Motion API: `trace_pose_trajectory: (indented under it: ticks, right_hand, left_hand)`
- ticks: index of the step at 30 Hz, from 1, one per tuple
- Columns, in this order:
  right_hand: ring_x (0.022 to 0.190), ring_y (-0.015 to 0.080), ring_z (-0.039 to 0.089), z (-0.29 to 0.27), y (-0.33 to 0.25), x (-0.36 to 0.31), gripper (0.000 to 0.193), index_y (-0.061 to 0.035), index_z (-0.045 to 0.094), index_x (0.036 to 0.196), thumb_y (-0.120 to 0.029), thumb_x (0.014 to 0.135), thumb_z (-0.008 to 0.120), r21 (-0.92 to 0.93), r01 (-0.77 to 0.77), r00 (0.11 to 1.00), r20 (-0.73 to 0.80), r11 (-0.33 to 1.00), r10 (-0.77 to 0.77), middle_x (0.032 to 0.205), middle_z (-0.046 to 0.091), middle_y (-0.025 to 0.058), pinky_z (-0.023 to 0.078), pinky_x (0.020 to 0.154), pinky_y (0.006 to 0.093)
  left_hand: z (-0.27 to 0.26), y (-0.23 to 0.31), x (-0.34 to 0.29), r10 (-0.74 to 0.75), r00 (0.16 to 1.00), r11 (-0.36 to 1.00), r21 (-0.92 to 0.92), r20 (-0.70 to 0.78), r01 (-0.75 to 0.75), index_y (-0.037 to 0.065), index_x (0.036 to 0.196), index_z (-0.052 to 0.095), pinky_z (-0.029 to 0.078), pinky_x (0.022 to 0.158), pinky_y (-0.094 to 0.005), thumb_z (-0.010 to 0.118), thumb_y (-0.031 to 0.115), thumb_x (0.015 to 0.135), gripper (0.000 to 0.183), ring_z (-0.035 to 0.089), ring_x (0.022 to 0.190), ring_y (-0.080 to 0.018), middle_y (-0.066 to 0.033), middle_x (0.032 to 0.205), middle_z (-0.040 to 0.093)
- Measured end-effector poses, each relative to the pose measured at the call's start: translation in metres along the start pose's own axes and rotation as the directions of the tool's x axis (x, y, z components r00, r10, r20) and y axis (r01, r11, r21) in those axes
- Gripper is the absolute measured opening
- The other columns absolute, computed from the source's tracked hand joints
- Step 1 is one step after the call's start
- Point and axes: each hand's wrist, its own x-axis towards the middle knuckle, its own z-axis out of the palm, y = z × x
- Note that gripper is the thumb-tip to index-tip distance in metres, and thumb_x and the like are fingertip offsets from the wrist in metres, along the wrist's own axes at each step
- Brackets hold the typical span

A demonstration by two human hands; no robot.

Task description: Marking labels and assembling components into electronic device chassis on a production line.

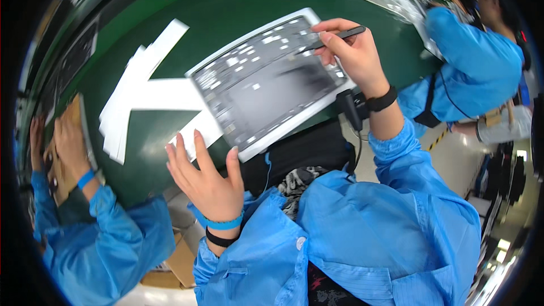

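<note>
In front of me a dark flat panel (266,93) with many small white pieces on it lies tilted on the green table, framed by a white border. My right hand (351,51) pinches a pair of black tweezers (350,33), their tips over the panel's upper right part. At the panel's lower left corner my left hand (207,178) is spread, fingers apart, with nothing in it. Its fingertips are close to a white strip (198,133) that reaches toward the panel's edge. The picture is slightly blurred.
A fan of white paper strips (130,96) lies left of the panel on the green table (238,0). At far left a co-worker's hands (68,144) hold a brown board (73,119). Another person in blue (476,51) works at right, near clear plastic bags (385,0).
</note>
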Motion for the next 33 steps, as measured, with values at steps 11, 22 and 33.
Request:
trace_pose_trajectory:
  ticks: [11,22,33]
  right_hand:
    - [0.059,0.0085,0.061,-0.086,0.015,-0.022,0.018,0.0039,0.068,0.100,-0.011,0.092,0.061,-0.187,-0.095,0.987,0.112,0.978,0.117,0.076,0.065,0.0047,0.048,0.056,0.0225]
    - [0.058,0.0117,0.058,-0.088,0.011,-0.006,0.019,0.0021,0.071,0.093,-0.014,0.086,0.065,-0.480,0.173,0.972,0.223,0.860,-0.071,0.075,0.069,0.0084,0.044,0.053,0.0264]
    - [0.057,0.0107,0.057,-0.082,0.014,-0.015,0.015,0.0017,0.067,0.088,-0.012,0.087,0.063,-0.489,0.091,0.990,0.141,0.867,-0.024,0.070,0.066,0.0067,0.046,0.054,0.0273]
  left_hand:
    - [0.087,0.149,0.038,0.444,0.856,0.849,-0.430,0.266,-0.307,-0.006,0.134,0.046,0.043,0.104,-0.0470,0.069,0.019,0.087,0.058,0.045,0.130,-0.0445,-0.0291,0.142,0.041]
    - [0.094,0.157,0.042,0.424,0.845,0.885,-0.347,0.327,-0.310,-0.005,0.136,0.046,0.043,0.105,-0.0451,0.068,0.021,0.088,0.060,0.045,0.132,-0.0435,-0.0276,0.142,0.043]
    - [0.106,0.183,0.049,0.364,0.900,0.929,-0.159,0.241,-0.333,-0.005,0.128,0.057,0.040,0.101,-0.0475,0.078,0.043,0.074,0.076,0.041,0.130,-0.0394,-0.0246,0.135,0.048]
